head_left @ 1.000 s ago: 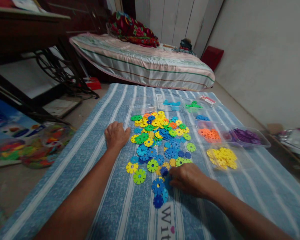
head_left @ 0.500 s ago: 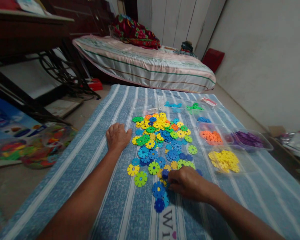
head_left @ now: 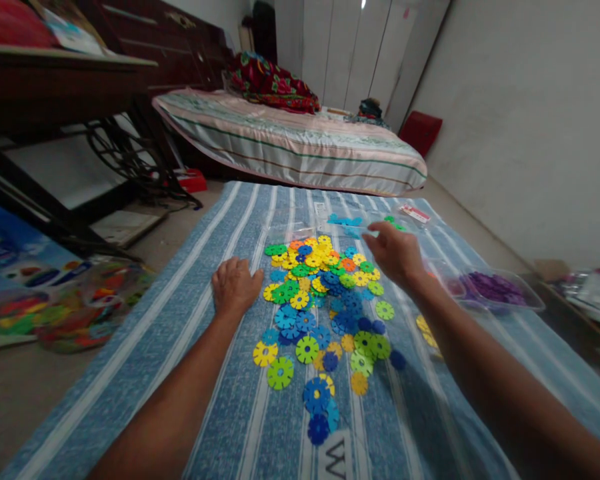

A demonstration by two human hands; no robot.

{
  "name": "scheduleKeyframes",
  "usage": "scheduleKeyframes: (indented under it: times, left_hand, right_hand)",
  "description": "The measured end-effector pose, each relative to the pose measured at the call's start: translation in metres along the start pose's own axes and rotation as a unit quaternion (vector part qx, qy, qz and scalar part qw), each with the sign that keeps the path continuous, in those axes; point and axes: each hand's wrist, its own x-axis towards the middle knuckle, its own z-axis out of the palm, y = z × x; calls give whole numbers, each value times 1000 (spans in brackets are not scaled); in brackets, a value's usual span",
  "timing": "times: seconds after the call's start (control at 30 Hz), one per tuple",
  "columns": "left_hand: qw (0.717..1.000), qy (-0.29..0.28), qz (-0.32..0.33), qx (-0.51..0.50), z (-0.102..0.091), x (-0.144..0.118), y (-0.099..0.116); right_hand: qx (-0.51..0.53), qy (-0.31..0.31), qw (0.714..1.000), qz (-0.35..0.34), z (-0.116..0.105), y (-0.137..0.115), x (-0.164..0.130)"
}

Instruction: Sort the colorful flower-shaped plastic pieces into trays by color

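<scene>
Blue, coarse-looking cloth point(head_left: 195, 267) with white stripes covered the bench point(head_left: 130, 373), and on it a loose heap of notched discs point(head_left: 320, 267) lay between the two arms. These discs were thin, flat and round, seemingly of plastic, with short slits around the edge like the teeth of a gear, and several had a hole in the centre. Yellow, green, blue and orange ones overlapped one another at the far side; toward the person they were more scattered, and a dark blue disc point(head_left: 319, 429) lay nearest, just beside a printed letter point(head_left: 336, 460).

The left hand point(head_left: 236, 287) rested palm down on the cloth, beside the heap; its grip was relaxed, with the fingers side by side and the thumb spread apart. The right hand point(head_left: 393, 250) was beyond the right side of the heap, near the light blue pieces point(head_left: 345, 221) and the green pieces point(head_left: 390, 219); its fingers curled toward the thumb, but I could not tell whether this grip pinched something.

Purple pieces point(head_left: 495, 288) lay in a transparent container point(head_left: 537, 301) with rounded corners, while yellow pieces point(head_left: 427, 330) were partly hidden by the right forearm point(head_left: 490, 373). Farther away stood a bed point(head_left: 290, 140) with a smooth, shiny cover
</scene>
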Motion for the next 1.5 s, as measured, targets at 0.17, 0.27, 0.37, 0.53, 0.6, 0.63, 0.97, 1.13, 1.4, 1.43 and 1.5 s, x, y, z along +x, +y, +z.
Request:
scheduleKeyframes:
  times: [0.17,0.27,0.37,0.53,0.6,0.63,0.97,1.13,1.4,1.43,1.5]
  left_hand:
    - [1000,3,-2,-3,0,0,0]
    - [1000,-3,-3,-2,0,0,0]
    - [1000,-11,-2,3,0,0,0]
    - [1000,-12,2,11,-1,-1,1]
    - [1000,-13,-1,10,-3,-1,3]
    - [1000,-15,-2,10,-3,-1,4]
    - [1000,-21,-2,8,-5,-1,7]
    - [1000,-16,-6,5,-4,-1,7]
    - [1000,-6,-3,3,0,0,4]
    - [1000,-4,-2,4,0,0,4]
    - [1000,-1,1,6,1,0,3]
  right_hand:
    - [6,-31,999,-28,5,-3,-10]
    - [12,-152,986,-69,15,-9,-41]
    - [24,-241,963,-118,20,-14,-67]
    - [41,-329,926,-178,19,-23,-95]
    - [49,-355,915,-184,17,-27,-105]
    - [51,-368,911,-182,16,-28,-110]
    - [37,-466,862,-196,6,-43,-144]
    - [-18,-479,860,-176,2,-61,-155]
    - [-18,-484,867,-112,3,-74,-159]
    - [4,-479,872,-99,5,-72,-159]
    - [72,-474,875,-61,11,-67,-159]
